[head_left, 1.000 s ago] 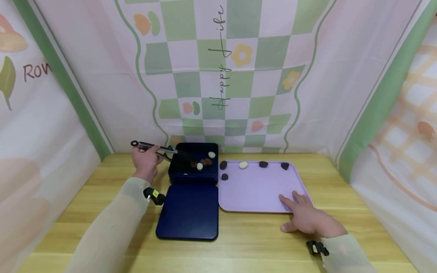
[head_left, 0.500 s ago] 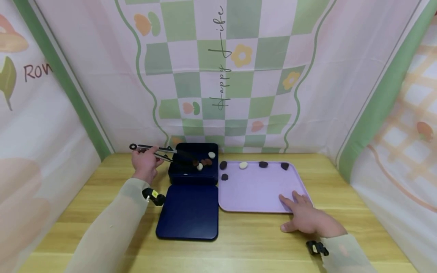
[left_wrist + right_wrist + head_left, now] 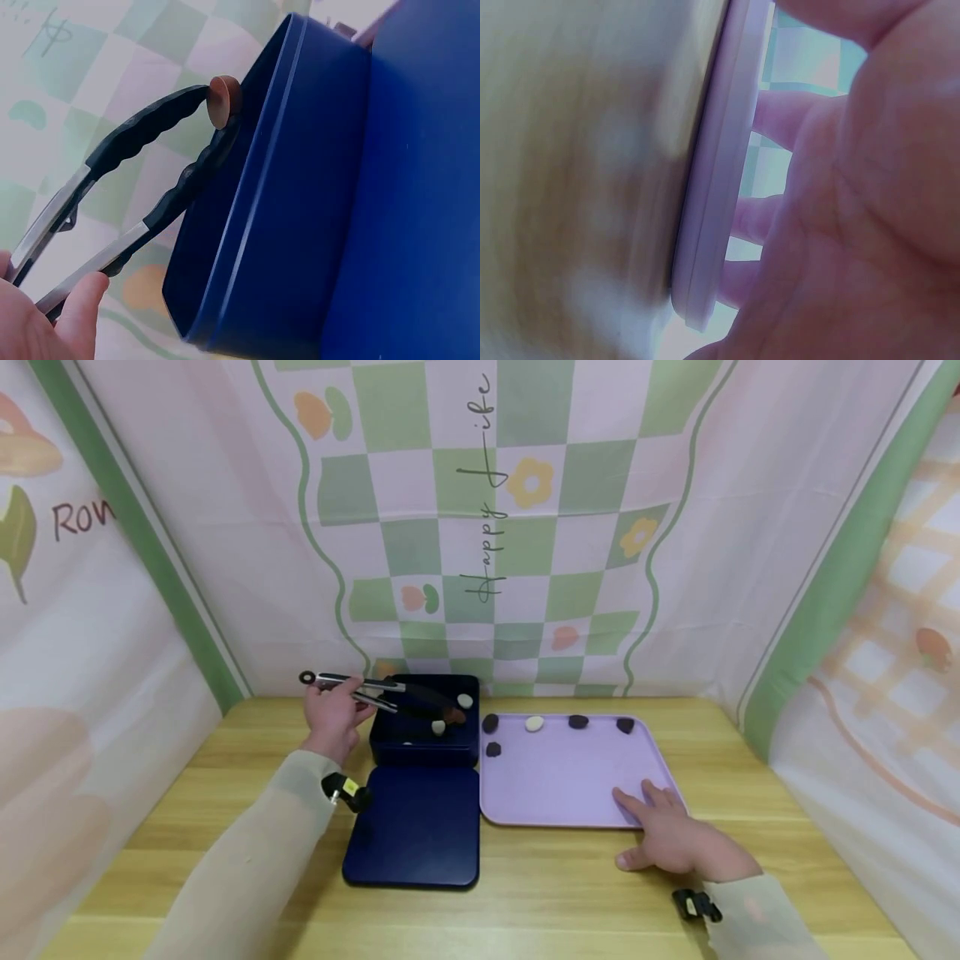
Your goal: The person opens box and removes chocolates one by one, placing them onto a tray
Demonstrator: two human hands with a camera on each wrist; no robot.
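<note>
My left hand grips metal tongs with black tips, reaching over the dark blue box from its left. In the left wrist view the tongs' tips pinch a rounded brown piece by the box's rim. Brown also shows at the tips in the head view, beside a white oval piece and another white piece in the box. My right hand rests with spread fingers on the near right corner of the lilac tray; its thumb lies off the tray.
The box's dark blue lid lies in front of the box, left of the tray. Along the tray's far edge sit dark pieces and a white piece, with a second dark piece at the left. A patterned cloth hangs behind.
My left hand and the tongs have moved to the right, their tips now farther across the box. The brown piece nearest the tips has shifted right with them. My right hand has stayed put.
</note>
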